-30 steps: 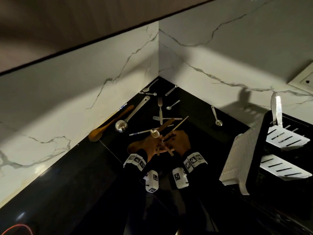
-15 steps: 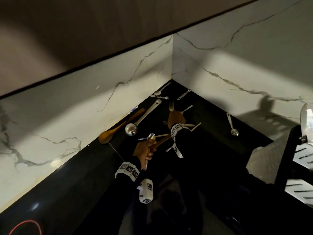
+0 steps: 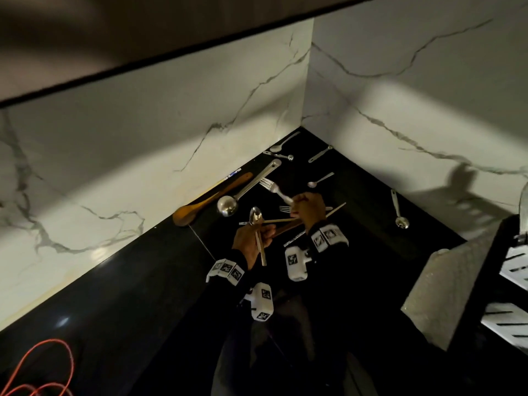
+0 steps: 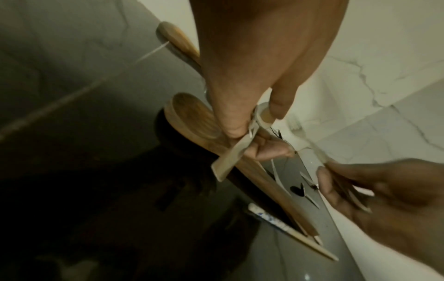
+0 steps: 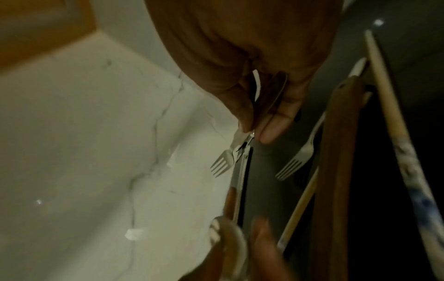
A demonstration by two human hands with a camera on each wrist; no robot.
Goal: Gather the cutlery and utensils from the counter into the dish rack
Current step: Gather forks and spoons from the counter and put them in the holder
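My left hand (image 3: 265, 234) (image 4: 254, 129) grips a bundle over the black counter (image 3: 143, 295): a metal spoon (image 3: 255, 217) (image 4: 230, 161), a wooden spoon (image 4: 194, 116) and a pale chopstick (image 3: 261, 252). My right hand (image 3: 295, 202) (image 5: 254, 131), just beyond it, pinches the handle of a steel fork (image 3: 271, 187) (image 5: 222, 164), tines raised toward the wall. A second fork (image 3: 284, 208) (image 5: 295, 163) lies on the counter below. The dish rack (image 3: 480, 281) stands at the right edge.
A steel ladle (image 3: 228, 205) and a big wooden spoon (image 3: 200, 205) lie along the left wall. Small spoons (image 3: 320, 180) lie toward the corner, another spoon (image 3: 400, 218) by the right wall. A grey mat (image 3: 445, 287) leans beside the rack. A red cable (image 3: 37, 367) lies bottom left.
My right hand left the left hand, reached forward to the forks and now holds one fork lifted off the counter. My left hand kept its bundle and stayed near the same spot.
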